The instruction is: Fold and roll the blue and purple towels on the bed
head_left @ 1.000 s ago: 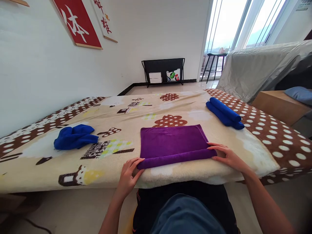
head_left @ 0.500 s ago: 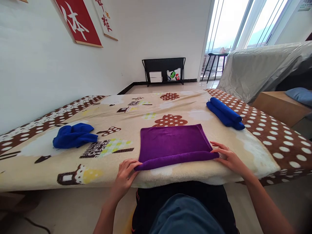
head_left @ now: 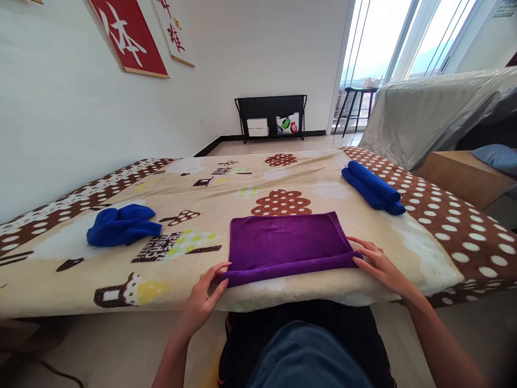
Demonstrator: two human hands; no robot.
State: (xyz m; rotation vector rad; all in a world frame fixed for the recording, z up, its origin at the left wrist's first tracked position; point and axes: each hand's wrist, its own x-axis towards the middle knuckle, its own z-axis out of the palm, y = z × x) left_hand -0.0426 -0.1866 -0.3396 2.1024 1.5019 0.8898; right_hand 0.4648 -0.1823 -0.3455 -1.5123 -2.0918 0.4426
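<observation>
A purple towel (head_left: 288,241) lies flat on the bed, its near edge rolled into a thick tube. At the roll's left end is my left hand (head_left: 205,293), thumb in front and fingers behind, closed loosely on it. My right hand (head_left: 379,265) holds the right end, its thumb pressing on the roll and its fingers reaching over the towel's side edge. Farther off to the right rests a folded or rolled blue towel (head_left: 372,187). Another blue towel (head_left: 121,225) sits crumpled on the left.
The bed is covered by a cream patterned blanket (head_left: 194,188) with brown dotted borders. A cardboard box (head_left: 458,175) and a plastic-covered piece of furniture (head_left: 420,116) stand to the right. Against the back wall is a black rack (head_left: 270,116).
The purple towel has slid slightly toward me, its far edge now lower in view. My left thumb and fingers have spread a little, and my right thumb now rests on top of the roll.
</observation>
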